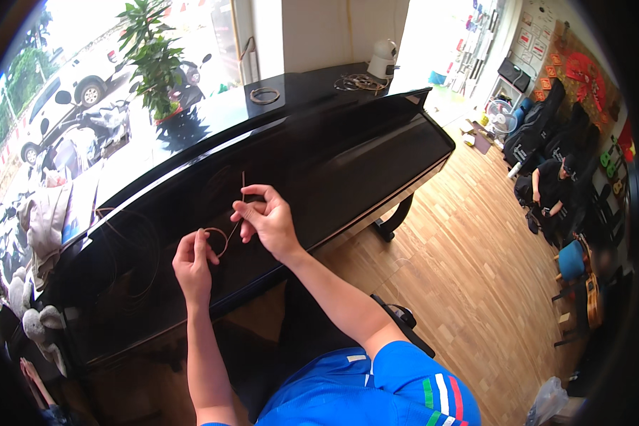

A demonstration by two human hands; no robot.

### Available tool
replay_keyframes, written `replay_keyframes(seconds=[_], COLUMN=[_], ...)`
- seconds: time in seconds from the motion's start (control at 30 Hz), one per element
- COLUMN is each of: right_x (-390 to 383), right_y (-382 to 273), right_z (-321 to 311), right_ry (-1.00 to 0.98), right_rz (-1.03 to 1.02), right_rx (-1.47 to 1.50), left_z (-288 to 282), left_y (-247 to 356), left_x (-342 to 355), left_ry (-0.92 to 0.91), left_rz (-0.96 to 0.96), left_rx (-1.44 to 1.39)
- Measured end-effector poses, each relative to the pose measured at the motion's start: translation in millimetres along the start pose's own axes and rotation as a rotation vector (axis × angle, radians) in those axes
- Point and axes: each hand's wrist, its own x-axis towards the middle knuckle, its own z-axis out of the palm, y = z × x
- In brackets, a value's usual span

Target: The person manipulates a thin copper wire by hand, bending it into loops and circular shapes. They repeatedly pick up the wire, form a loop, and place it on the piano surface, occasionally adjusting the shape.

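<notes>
Above the glossy black piano (348,167), both my hands hold a thin brownish wire (225,246). My left hand (194,266) pinches the wire between thumb and forefinger, where it bends into a small loop. Up and to the right, my right hand (268,219) pinches the same wire, and a straight end sticks up past its fingers. Thin looped strands (131,255) show against the dark piano front at the left; whether they lie there or are reflected I cannot tell. On the piano top rests a coil of wire (265,96).
A tangled wire bundle (361,82) and a white device (383,58) sit at the piano's far end. A potted plant (156,64) stands by the window, a grey plush toy (44,326) at the left. Across the wooden floor (433,277), a person in black (547,188) sits near instrument cases.
</notes>
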Motion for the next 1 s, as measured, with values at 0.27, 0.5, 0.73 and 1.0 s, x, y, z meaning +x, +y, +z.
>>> replay_keyframes(seconds=[0.27, 0.5, 0.73, 1.0], right_x=[0, 1, 0, 2], right_y=[-7, -22, -20, -13], right_z=[-5, -13, -14, -14], right_ry=[-0.181, -0.444, -0.456, -0.522], right_rz=[0.156, 0.326, 0.340, 0.322], right_rx=[-0.278, -0.527, -0.471, -0.369], left_z=[-7, -7, -8, -10], left_y=[-3, -5, -4, 4], left_x=[0, 0, -1, -1], left_ry=[-0.113, -0.100, -0.057, -0.149], left_rz=[0.105, 0.135, 0.056, -0.055], left_rx=[0.012, -0.068, -0.169, -0.074])
